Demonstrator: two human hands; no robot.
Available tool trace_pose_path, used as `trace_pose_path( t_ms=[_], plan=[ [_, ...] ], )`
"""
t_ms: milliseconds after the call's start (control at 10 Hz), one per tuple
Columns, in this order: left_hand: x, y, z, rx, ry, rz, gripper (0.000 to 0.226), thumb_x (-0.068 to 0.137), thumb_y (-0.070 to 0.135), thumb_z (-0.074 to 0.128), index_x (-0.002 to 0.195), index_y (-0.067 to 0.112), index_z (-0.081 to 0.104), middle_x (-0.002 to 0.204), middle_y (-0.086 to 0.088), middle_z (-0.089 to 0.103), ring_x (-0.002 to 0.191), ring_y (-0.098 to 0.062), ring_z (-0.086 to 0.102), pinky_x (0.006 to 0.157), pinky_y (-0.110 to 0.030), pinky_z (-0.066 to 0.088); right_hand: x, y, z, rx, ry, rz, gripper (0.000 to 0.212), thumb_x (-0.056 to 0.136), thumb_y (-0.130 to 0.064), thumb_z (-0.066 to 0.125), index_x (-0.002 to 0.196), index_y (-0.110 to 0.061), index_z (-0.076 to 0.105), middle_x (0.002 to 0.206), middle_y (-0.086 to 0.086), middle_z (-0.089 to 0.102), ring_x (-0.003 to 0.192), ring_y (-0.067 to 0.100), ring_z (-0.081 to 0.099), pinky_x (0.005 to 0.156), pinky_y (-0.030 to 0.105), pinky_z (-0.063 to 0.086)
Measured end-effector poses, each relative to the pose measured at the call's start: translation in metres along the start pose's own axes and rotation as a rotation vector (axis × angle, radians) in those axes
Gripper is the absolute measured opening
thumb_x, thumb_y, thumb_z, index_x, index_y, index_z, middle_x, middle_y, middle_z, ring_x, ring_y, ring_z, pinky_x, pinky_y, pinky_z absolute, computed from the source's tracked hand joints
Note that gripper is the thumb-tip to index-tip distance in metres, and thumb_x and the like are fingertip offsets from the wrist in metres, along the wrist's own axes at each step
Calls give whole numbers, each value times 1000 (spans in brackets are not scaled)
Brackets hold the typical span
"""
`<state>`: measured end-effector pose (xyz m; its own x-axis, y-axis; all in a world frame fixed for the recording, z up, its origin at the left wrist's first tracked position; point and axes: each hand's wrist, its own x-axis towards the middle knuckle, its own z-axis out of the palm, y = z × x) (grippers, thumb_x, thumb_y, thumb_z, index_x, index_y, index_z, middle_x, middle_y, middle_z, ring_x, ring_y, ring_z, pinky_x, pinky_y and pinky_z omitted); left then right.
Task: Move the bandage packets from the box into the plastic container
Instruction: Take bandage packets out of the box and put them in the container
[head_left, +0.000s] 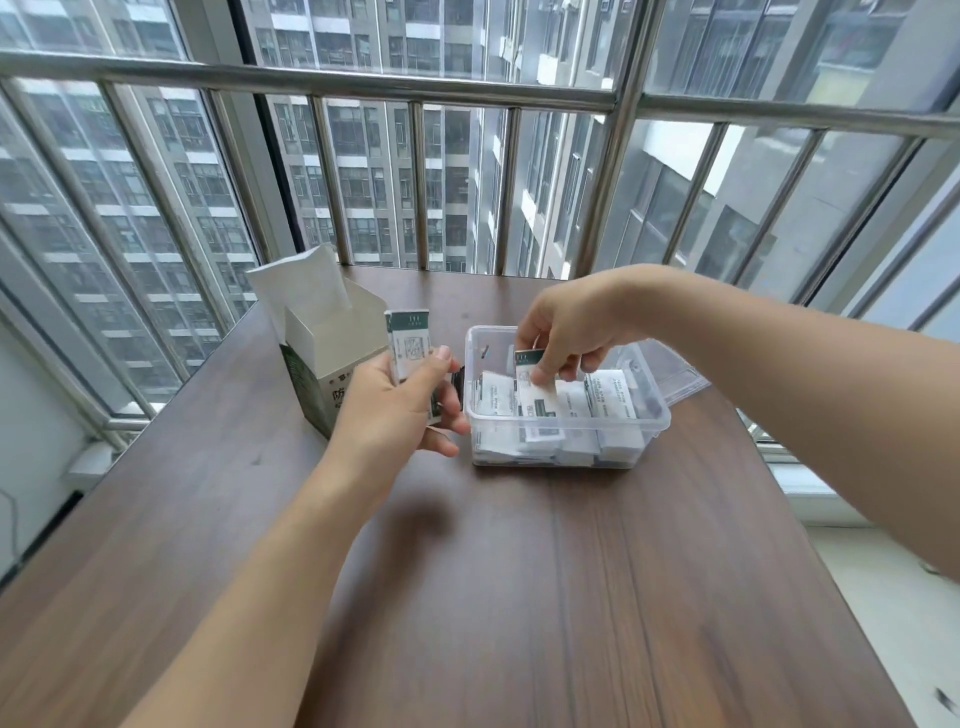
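The bandage packets look like flat, thin paper-wrapped sachets, white with a dark green band at one end, so they should be very light, bendable and easy to crease rather than breakable; a pinch on the short end or across the flat faces would be the sensible place to hold them, and a loose stack will probably fan or slide apart if held slackly. Left of centre, the left hand (402, 402) has its grip closed round a small stack of packets (410, 345), thumb on the front face, the stack standing upright above the fingers. Just right of centre, the right hand (563, 332) pinches one single packet (532, 382) by its green end between thumb and fingertips, holding it down inside the plastic container (644, 415), a clear, rigid-looking rectangular tub with a rolled rim and rounded corners. Several packets already lie in a row on its floor. The cardboard box (332, 358), matte white inside and green-printed outside, stands open just left of the left hand, its flap raised; whether more packets are inside is hidden. Everything rests on a dark wood-grain worktop (519, 571), smooth-looking. A clear lid (680, 376) appears to lie behind the tub.
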<state>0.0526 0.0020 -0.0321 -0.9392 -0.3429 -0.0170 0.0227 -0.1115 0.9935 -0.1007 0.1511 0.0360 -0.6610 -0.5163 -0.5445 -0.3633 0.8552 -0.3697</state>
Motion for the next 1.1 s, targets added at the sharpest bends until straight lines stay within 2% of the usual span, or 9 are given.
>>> trace_pose_path(
  t_ms=[100,200,400,500,700,800,900,1000,1100],
  plan=[
    [0,-4,3,0,-16,-1,18,102,18,55,87,9,60,56,-4,55,42,-13,58,34,-22,44,10,0,11,-70,20,9,20,89,-3,72,105,-14,69,90,11,71,59,12,62,49,19,49],
    [-1,-7,3,-7,-34,-8,16,102,17,56,89,8,60,56,-4,55,42,-13,57,34,-21,44,13,0,15,-154,53,5,23,87,-8,75,107,-18,68,97,10,74,60,11,65,51,20,51],
    [0,-8,4,4,-27,-3,14,102,16,57,89,11,60,55,-3,54,43,-13,58,35,-22,45,12,1,18,-220,85,-40,34,81,-15,82,111,-16,67,96,16,75,67,19,68,48,20,51],
    [0,-8,4,2,-23,-4,13,102,16,57,90,10,60,55,-2,54,43,-13,58,35,-22,45,15,5,25,-225,100,-47,44,80,-14,83,119,-12,63,104,17,73,70,23,74,48,20,53],
    [-2,-8,5,-8,-23,-14,11,102,16,57,93,9,60,57,-3,54,43,-13,58,36,-21,46,14,6,31,-217,152,-69,59,82,-13,82,133,-12,54,113,17,70,49,14,69,44,21,52],
    [-2,-8,4,-17,-16,-28,10,101,16,57,96,8,60,57,-3,54,44,-13,59,36,-22,46,11,5,29,-156,161,-80,63,81,-11,83,136,-14,53,117,17,68,44,14,66,46,23,54],
    [-2,-9,3,-37,-15,-50,10,101,17,58,99,7,60,60,-5,54,45,-13,60,36,-22,47,4,4,25,-96,170,-87,66,81,-6,82,139,-16,53,122,12,66,48,17,64,47,22,54],
    [-1,-8,2,-76,-24,-77,19,102,25,57,99,7,60,58,-5,55,44,-15,60,35,-22,46,1,5,22,-138,177,-66,69,78,-1,82,139,-16,53,121,12,67,50,16,64,49,23,56],
    [-3,-2,1,-179,-35,-132,41,102,46,48,97,8,60,54,-5,55,42,-17,57,33,-21,41,1,5,25,-232,169,-44,71,75,0,83,137,-18,54,118,14,69,52,17,66,53,26,61]
  ],
)
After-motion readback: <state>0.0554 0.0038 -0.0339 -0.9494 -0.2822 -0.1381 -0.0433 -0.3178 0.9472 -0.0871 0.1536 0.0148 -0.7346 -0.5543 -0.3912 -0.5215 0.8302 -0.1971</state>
